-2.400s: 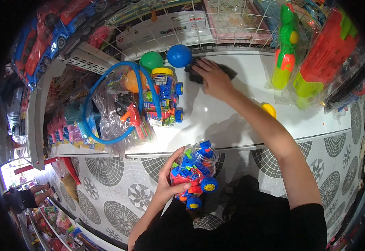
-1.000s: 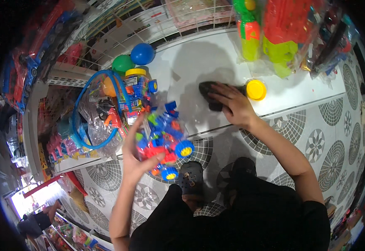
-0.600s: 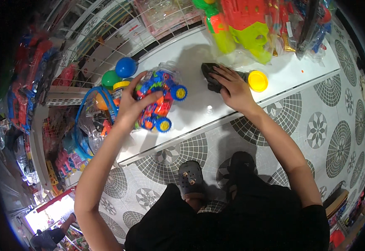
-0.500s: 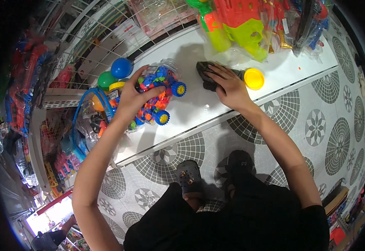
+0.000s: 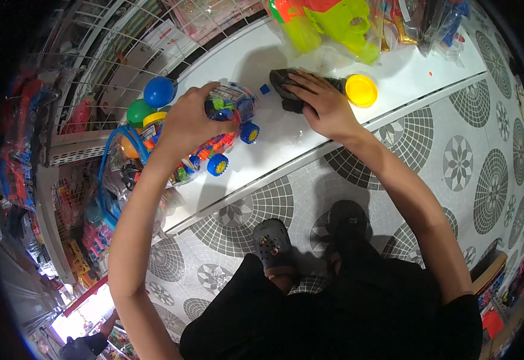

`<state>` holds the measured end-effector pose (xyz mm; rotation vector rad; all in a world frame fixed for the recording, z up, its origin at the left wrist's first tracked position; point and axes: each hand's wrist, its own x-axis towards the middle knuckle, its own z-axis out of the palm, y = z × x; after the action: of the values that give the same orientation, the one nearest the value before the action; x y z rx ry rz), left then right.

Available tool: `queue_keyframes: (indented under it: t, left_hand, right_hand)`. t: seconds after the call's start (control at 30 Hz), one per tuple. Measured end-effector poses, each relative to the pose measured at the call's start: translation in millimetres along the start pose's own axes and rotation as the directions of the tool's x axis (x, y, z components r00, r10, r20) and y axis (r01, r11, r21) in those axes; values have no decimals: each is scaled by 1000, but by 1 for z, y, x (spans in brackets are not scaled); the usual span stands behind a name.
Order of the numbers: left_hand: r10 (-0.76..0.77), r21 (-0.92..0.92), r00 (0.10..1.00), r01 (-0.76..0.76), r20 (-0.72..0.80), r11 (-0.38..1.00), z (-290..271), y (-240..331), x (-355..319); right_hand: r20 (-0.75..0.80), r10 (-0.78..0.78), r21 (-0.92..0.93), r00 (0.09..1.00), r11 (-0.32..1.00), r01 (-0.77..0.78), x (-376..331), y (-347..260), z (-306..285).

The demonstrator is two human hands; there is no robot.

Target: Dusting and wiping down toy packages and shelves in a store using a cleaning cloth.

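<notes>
My left hand [image 5: 187,123] is wrapped over a clear plastic jar [image 5: 230,96] with blue and yellow toy wheels [image 5: 217,164]. Orange, blue and green toy pieces fill the jar, which lies on its side on the white shelf [image 5: 268,150]. On a crumpled dark cloth [image 5: 287,90], my right hand [image 5: 328,108] presses with its fingers over the fabric, against the shelf top. Just right of the cloth sits a round yellow lid [image 5: 361,90]. A small blue piece [image 5: 265,89] lies between jar and cloth.
Blue [image 5: 159,92] and green balls [image 5: 139,113] stand by a wire rack at the left, near bagged toys with a blue handle [image 5: 103,180]. Bagged toy guns [image 5: 346,30] rest along the back. A patterned tile floor [image 5: 460,162] lies below the shelf edge. Another person [image 5: 85,345] shows at lower left.
The jar has shifted slightly left and nearer under my left hand. A small blue piece now shows beside the cloth. My right hand stays on the cloth; the whole view has shifted a little.
</notes>
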<state>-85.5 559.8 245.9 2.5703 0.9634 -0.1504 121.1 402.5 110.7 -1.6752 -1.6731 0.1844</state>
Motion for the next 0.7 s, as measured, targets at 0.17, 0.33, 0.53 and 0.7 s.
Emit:
queue_keyframes:
  t: [0.17,0.33,0.53,0.7]
  left_hand:
    - [44,30,999,-45,31,999,-4,-2,8]
    - [25,92,994,-35,108,995,-15,12,10]
    - [2,155,966,-44,258,987,-29,28,30]
    - [-39,244,922,-61,385,968,-42,21,41]
  right_hand:
    - [-47,-23,-41,999,999,21,0,1,2]
    - [-52,-25,-51,998,998,23,-1,3,4]
    - [-49,-32,-8,998,999,32,-3,4,2]
    - [-43,-32,-14,999,999,32,0,1,5]
